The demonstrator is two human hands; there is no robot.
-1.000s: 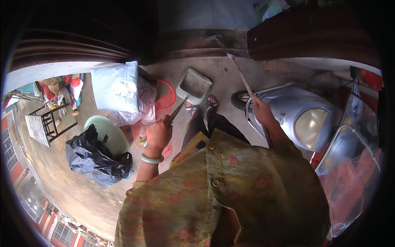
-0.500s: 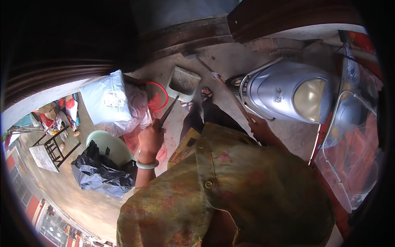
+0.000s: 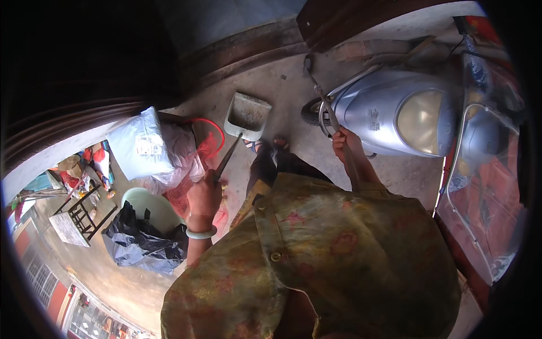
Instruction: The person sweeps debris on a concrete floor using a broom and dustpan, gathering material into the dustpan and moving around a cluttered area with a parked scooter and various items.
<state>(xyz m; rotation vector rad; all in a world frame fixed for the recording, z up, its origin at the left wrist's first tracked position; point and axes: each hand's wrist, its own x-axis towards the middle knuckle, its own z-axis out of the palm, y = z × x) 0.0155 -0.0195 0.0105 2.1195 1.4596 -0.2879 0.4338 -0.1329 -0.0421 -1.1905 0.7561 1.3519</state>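
Note:
My left hand (image 3: 204, 196), with a pale bangle at the wrist, grips the long dark handle of a grey dustpan (image 3: 247, 116) whose pan rests on the concrete floor ahead of my feet. In my right hand (image 3: 345, 144) I hold a thin broom stick (image 3: 327, 110) that runs up and away toward the wall, beside the front wheel of a silver scooter (image 3: 395, 113). My patterned shirt fills the lower middle of the view.
Clear plastic bags (image 3: 144, 144) with red netting lie left of the dustpan. A pale green tub (image 3: 148, 204) and a black bin bag (image 3: 141, 244) sit by my left arm. A small stool (image 3: 73, 217) stands at far left. The scooter blocks the right side.
The view has swung: the dustpan and scooter sit further toward the middle and right. Both hands keep their grips; the dustpan has shifted a little forward on the floor.

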